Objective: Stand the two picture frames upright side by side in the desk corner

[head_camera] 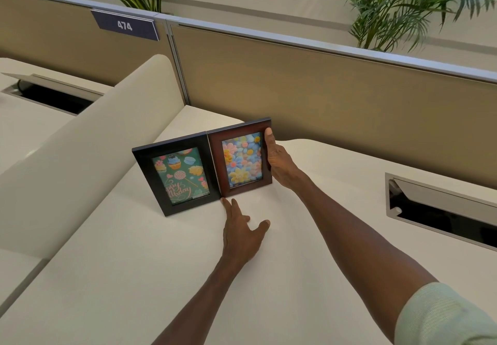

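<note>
Two picture frames stand upright and touching on the cream desk point(134, 277), near its back left corner. The black frame point(142, 168) on the left holds a green birthday picture with cupcakes. The brown frame point(215, 161) on the right holds a picture of pastel flowers. My right hand point(278, 163) grips the brown frame's right edge, thumb on the front. My left hand point(240, 233) lies flat on the desk with fingers spread, one fingertip touching the bottom where the two frames meet.
A low cream divider point(88, 142) borders the desk on the left, a tan partition point(336, 97) closes the back. A cable slot point(441, 210) with an open flap lies at the right. A sign reading 474 and potted palms sit beyond the partition.
</note>
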Demonstrator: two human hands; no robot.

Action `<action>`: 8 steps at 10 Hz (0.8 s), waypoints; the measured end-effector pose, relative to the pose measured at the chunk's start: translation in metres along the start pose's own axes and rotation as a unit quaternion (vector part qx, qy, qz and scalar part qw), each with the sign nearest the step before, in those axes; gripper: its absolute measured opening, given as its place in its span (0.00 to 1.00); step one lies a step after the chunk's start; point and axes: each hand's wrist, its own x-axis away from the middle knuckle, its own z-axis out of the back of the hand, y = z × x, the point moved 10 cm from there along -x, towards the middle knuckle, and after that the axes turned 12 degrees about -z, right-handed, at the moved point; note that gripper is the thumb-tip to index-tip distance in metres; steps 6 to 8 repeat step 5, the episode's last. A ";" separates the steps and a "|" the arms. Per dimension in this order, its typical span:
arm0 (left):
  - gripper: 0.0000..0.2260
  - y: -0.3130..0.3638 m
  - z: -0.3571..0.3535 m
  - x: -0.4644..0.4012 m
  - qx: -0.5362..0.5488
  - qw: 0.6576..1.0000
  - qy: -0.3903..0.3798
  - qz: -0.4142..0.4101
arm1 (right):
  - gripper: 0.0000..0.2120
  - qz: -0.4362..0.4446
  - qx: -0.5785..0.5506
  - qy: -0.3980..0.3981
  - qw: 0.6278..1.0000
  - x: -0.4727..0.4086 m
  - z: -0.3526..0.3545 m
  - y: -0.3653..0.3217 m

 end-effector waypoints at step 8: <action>0.37 0.005 0.005 0.018 -0.008 1.000 0.001 -0.011 | 0.25 0.042 0.106 0.190 0.975 0.047 0.026 0.022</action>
